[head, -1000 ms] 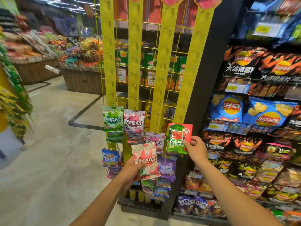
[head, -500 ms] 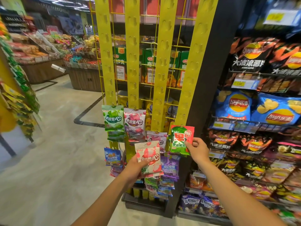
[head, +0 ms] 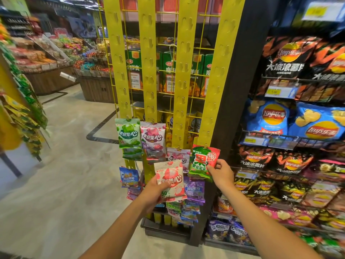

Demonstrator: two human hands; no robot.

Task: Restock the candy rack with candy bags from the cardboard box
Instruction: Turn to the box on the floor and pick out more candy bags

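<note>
Left hand (head: 153,191) gripping white-and-red candy bag (head: 170,181) before yellow hanging strips (head: 182,71), right hand (head: 221,172) pinching green-and-red bag (head: 202,161) at strip's foot, lower bags partly hidden, distant shelves blurred

It is bright in here. White lights (head: 78,0) glow up high. The chip bags (head: 268,116) shine a little. The shelves (head: 28,58) on the left look blurry, and straight things lean near the edges

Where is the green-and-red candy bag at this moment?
Head view, right of centre: the green-and-red candy bag is pinched by the right hand, its top at the lower end of the rightmost yellow strip.
</note>
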